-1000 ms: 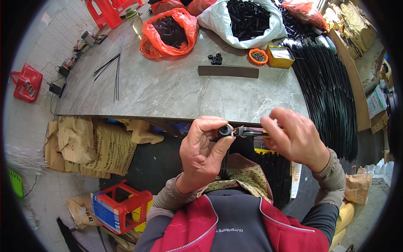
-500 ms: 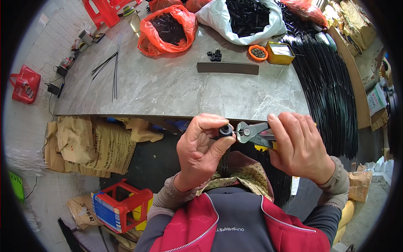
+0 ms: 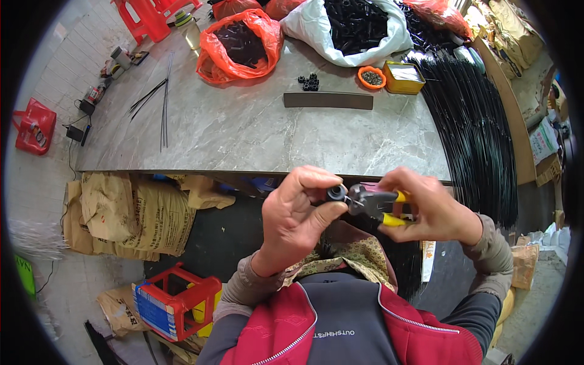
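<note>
Between the thumb and fingers of my left hand [image 3: 293, 213], a small black cylindrical plastic part [image 3: 336, 193] is pinched with its round hollow end showing. My right hand [image 3: 429, 207] is closed around end-cutting pliers [image 3: 365, 201] with yellow grips. The pliers' metal jaws sit right beside the black part, at a thin bright bit of metal or wire [image 3: 348, 200] by its edge. Whether the jaws bite on it is too small to tell. Both hands are in front of the table's near edge, above my lap.
On the grey marbled table [image 3: 225, 134] lie a dark flat strip [image 3: 328, 100] and a black cluster of small parts [image 3: 309, 82]. Behind stand an orange bowl [image 3: 371, 78], a yellow tin [image 3: 404, 85], a red bag [image 3: 238, 52] and a white sack [image 3: 347, 33]. Long black rods [image 3: 477, 134] lie right.
My right hand has rolled the pliers, so their yellow grips now show and the jaws are turned. The black part in my left hand has moved slightly right and down.
</note>
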A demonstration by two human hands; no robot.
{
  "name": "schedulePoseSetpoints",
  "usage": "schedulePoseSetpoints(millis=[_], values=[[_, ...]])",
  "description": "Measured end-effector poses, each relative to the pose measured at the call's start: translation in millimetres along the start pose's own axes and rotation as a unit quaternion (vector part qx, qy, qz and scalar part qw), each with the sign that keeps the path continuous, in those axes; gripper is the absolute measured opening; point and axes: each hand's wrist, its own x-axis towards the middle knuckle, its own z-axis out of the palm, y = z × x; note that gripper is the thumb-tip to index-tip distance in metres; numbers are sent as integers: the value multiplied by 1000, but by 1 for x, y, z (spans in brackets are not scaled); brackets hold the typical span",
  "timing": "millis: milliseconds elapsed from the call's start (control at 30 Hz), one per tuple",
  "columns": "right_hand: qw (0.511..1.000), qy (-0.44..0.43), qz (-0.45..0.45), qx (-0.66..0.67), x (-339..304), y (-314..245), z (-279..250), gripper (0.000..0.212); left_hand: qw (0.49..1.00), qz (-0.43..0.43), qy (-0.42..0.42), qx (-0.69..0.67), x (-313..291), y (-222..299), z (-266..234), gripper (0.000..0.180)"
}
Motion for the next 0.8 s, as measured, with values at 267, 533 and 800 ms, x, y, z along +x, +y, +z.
schedulePoseSetpoints(millis=[267,533,800], values=[[884,175,-134,-411,-14,-11,11,62,1000,10,24,17,2,-4,0,30],[934,-241,182,192,7,11,-17,39,999,12,-3,32,3,-5,6,30],[868,236,-214,-380,-8,5,4,57,1000,7,26,3,8,-8,1,30]])
